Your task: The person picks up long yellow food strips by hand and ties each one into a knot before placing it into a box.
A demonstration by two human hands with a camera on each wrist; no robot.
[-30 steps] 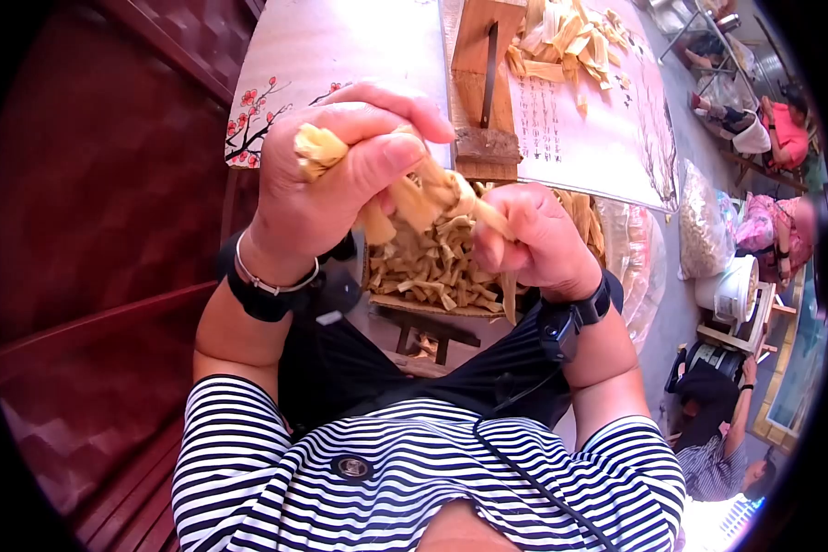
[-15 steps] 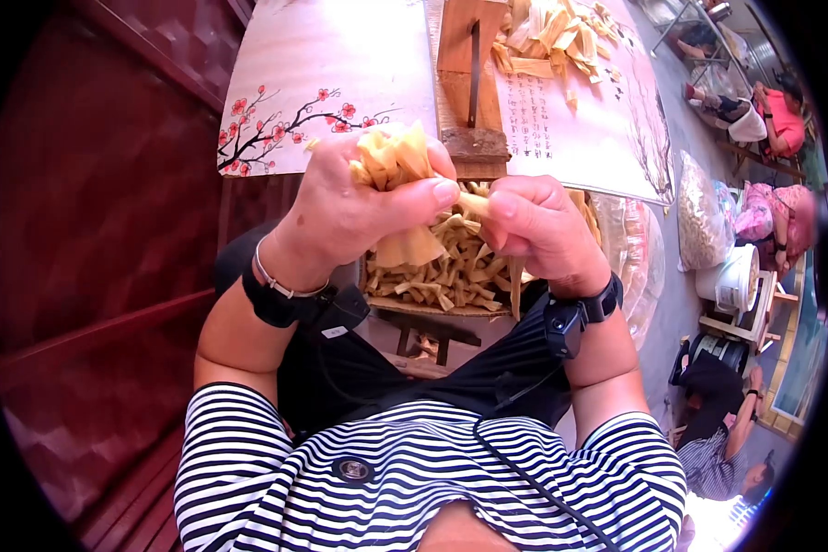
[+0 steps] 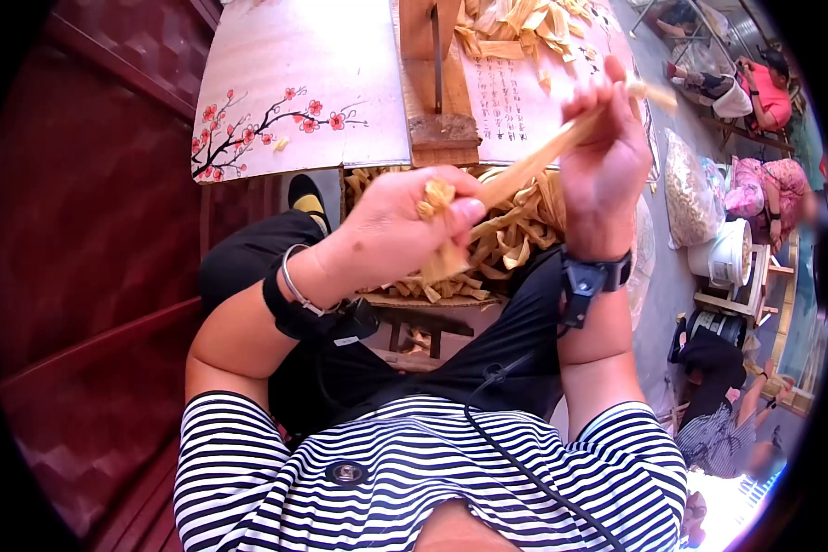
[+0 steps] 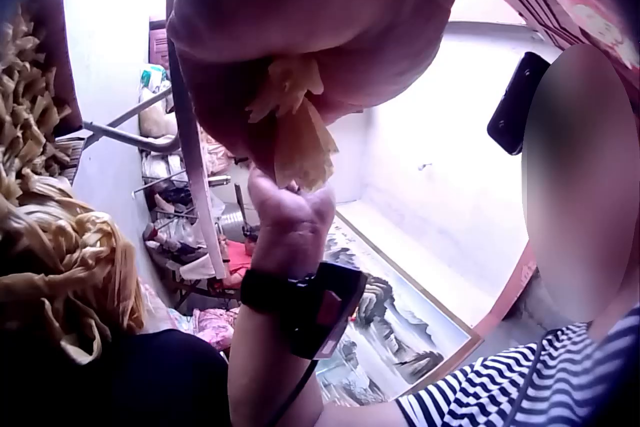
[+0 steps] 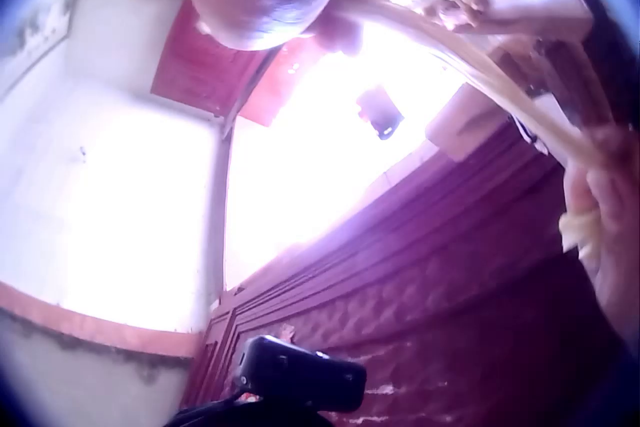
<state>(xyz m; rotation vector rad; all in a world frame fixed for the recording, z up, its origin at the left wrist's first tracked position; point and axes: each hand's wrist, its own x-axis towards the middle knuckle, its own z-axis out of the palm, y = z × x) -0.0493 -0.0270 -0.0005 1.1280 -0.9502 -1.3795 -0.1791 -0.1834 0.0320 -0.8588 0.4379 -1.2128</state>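
Note:
My left hand [image 3: 400, 221] grips one end of a pale yellow flat strip [image 3: 535, 166] in front of the chest, and crumpled ends [image 4: 305, 147] stick out of the fist. The strip stretches up and right to my right hand [image 3: 605, 175], raised higher, whose fingers pinch it while a loose end passes beyond them. In the right wrist view the strip [image 5: 490, 72] runs straight between the two hands. Below them, a cardboard box [image 3: 442, 302] holds short knotted pieces and long loose strips [image 3: 515, 235].
Beyond the box is a printed table [image 3: 294, 55] with a wooden block [image 3: 443, 138] carrying an upright metal bar. Loose strips [image 3: 520, 32] are heaped at its far right. A dark red wall [image 3: 92, 212] stands left. Rightward are a stuffed bag [image 3: 690, 193], a white bucket [image 3: 719, 253] and seated people.
My hands were close together at a knot with the strip bunched between them. The right hand has since swung up and right, drawing the strip out long; the left has moved slightly down.

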